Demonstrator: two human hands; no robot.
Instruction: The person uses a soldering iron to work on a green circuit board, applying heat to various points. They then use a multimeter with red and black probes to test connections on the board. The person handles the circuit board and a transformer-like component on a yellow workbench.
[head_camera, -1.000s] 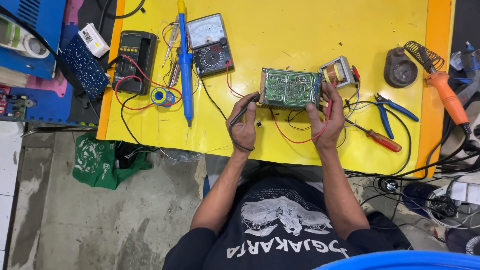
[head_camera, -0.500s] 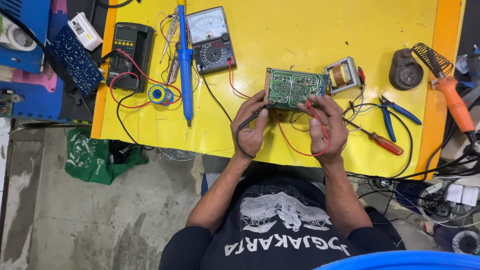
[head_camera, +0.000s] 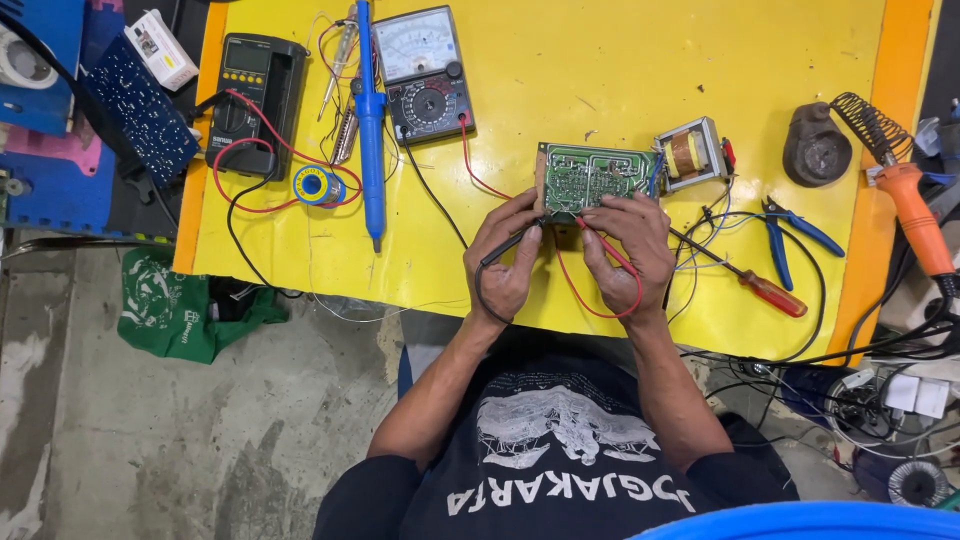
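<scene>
A yellow table (head_camera: 600, 80) with orange edges fills the upper view; grey concrete floor lies below it, with a green bag (head_camera: 175, 310) crumpled on the floor at the left. Both forearms reach up from the person's dark shirt to the table's near middle, wrists bent and palms down. The left hand (head_camera: 508, 262) curls around a black probe (head_camera: 510, 245), pinching it between thumb and fingers, tip aimed at the green circuit board (head_camera: 590, 178). The right hand (head_camera: 630, 245) pinches a red probe (head_camera: 600, 245) the same way, its fingertips touching the board's near edge. The board lies flat just beyond both hands, wired to a small transformer (head_camera: 688, 152) beside it on the right. An analog multimeter (head_camera: 428, 72) and a black digital meter (head_camera: 255, 95) sit farther left, with a blue desoldering pump (head_camera: 370, 130) between them. Blue pliers (head_camera: 790, 235) and a red-handled screwdriver (head_camera: 755, 285) lie right of the hands, an orange soldering iron (head_camera: 915, 215) at the far right edge.
</scene>
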